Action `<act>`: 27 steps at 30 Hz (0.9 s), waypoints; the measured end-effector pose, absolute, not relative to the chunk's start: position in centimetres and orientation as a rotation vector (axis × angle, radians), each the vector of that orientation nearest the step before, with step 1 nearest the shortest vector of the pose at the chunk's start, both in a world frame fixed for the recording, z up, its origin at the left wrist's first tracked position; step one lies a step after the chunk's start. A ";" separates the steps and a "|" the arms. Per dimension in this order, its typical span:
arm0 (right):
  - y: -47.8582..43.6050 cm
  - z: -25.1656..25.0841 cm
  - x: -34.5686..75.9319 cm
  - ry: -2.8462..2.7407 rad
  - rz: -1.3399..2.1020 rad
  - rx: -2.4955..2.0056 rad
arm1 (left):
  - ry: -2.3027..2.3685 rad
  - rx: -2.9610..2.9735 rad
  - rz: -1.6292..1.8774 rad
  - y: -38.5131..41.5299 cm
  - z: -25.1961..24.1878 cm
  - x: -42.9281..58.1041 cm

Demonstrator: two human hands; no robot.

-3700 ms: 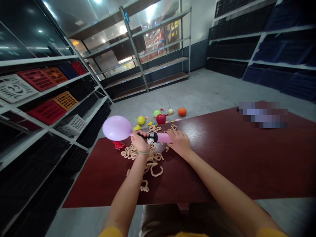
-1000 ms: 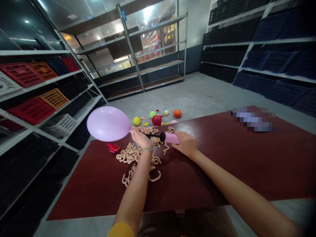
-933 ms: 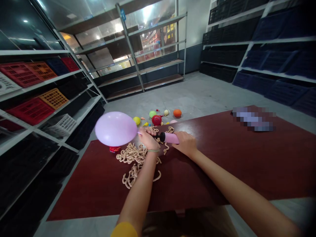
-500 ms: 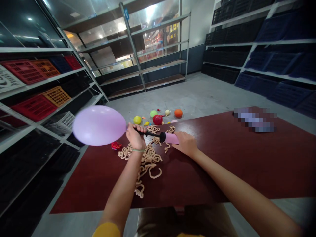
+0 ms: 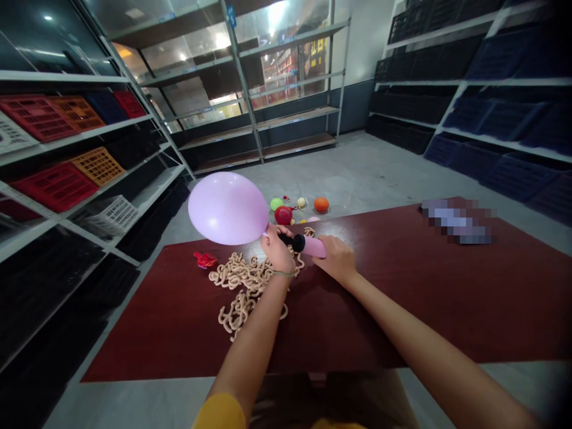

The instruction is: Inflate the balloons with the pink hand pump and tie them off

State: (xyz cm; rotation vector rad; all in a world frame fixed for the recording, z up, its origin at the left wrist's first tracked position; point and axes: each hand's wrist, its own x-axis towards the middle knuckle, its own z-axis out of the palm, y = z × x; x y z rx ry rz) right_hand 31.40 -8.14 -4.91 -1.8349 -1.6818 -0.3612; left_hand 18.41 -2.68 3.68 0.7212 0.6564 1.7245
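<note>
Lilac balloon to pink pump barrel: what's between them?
Head view: the left hand around the balloon neck, then the black pump nozzle, before the pink barrel.

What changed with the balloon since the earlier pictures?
The lilac rubber balloon has grown larger and now tilts upward. The left hand still pinches its neck, and the right hand still grips the pink pump barrel. The tangled beige strands stayed on the red table.

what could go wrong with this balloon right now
The pale purple balloon seems held on the black pump nozzle only by the left hand, so it could slip off and deflate. The right hand working the pink pump barrel might jolt that join.
</note>
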 end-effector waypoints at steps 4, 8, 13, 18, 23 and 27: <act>-8.5 -4.6 31.0 -1.758 -0.360 -1.774 | 0.611 0.695 1.739 -3.0 4.1 16.9; -8.7 -4.6 30.8 -1.814 -0.337 -1.745 | 0.636 0.618 1.770 -2.2 6.5 13.9; -8.3 -5.1 31.1 -1.830 -0.325 -1.754 | 0.663 0.602 1.795 -0.3 8.6 11.3; -7.9 -5.2 31.2 -1.758 -0.358 -1.824 | 0.710 0.585 1.806 0.8 7.3 13.8; -7.7 -5.4 31.4 -1.678 -0.402 -1.885 | 0.719 0.630 1.696 0.1 3.8 18.5; -7.8 -5.2 31.2 -1.672 -0.415 -1.892 | 0.705 0.659 1.707 -0.5 2.3 18.9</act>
